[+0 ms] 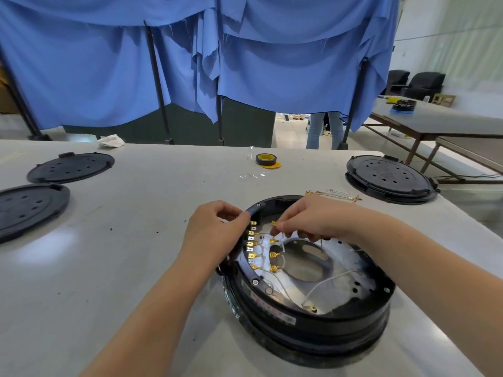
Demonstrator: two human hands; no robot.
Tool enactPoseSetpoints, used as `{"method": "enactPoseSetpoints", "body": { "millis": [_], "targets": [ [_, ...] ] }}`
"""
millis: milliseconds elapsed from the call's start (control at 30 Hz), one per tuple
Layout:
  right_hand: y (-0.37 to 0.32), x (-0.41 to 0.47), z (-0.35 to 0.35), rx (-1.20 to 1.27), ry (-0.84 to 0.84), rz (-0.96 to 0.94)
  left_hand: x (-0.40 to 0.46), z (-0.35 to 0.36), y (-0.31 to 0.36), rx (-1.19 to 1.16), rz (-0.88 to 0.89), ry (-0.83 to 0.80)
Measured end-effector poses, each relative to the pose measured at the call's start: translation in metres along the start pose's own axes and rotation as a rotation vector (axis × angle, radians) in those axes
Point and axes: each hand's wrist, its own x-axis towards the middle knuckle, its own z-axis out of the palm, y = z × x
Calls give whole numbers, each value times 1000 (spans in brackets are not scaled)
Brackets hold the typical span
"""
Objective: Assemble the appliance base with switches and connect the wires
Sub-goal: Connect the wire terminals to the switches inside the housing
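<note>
A round black appliance base (307,289) lies open on the near right of a pale grey worktable (136,240), its thick plastic rim ringing a shiny metal plate with an oval opening at the centre. Down the inner left wall runs a column of switch terminals (251,246), small bright tabs, several already capped by brass spade connectors (274,254) on thin pale wires (324,284) that loop loosely across the plate. The left hand (217,229) rests on the base's left rim, fingers curled together against the top of the terminal column; whether they grip anything cannot be told. The right hand (313,221) reaches over the far rim, thumb and forefinger pinched on a brass-tipped wire lead (274,224) just beside the terminals. A loose bundle of spare leads (334,195) lies just beyond the base. Three flat black perforated covers (70,167) sit well apart on the table, two at left, one at right. A tape roll (265,160) sits near the far edge, under draped blue cloth (272,63).
</note>
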Motion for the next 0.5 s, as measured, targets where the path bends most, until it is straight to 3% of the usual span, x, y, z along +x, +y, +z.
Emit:
{"method": "enactPoseSetpoints", "body": {
  "millis": [300, 500],
  "targets": [
    [-5, 7, 13, 7, 186, -185, -2, -2, 1, 119, 51, 49],
    [0, 9, 22, -9, 170, -206, -4, -4, 3, 179, 83, 106]
  ]
}}
